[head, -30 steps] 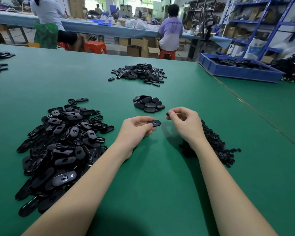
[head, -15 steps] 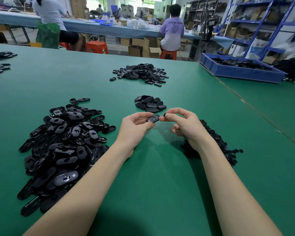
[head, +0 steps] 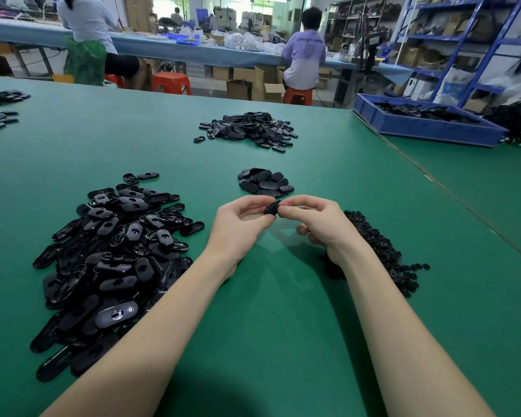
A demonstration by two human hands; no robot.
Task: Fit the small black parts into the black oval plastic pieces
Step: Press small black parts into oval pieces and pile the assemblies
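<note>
Left hand [head: 238,227] is pinching one black oval piece [head: 272,208] above the green counter [head: 283,311]; right hand [head: 316,221] is pinching at that piece's right end, any small part there hidden by the fingertips. Four heaps are lying around: a small stack of ovals [head: 265,182] just beyond the hands, a large oval pile [head: 109,260] left, small black parts [head: 382,254] right and partly behind the right wrist, a far pile [head: 248,129]. One blue bin [head: 427,126] is sitting far right.

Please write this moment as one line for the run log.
step: fitting | left hand: holds oval piece | right hand: pinches at its end | small part: hidden | above green table
</note>
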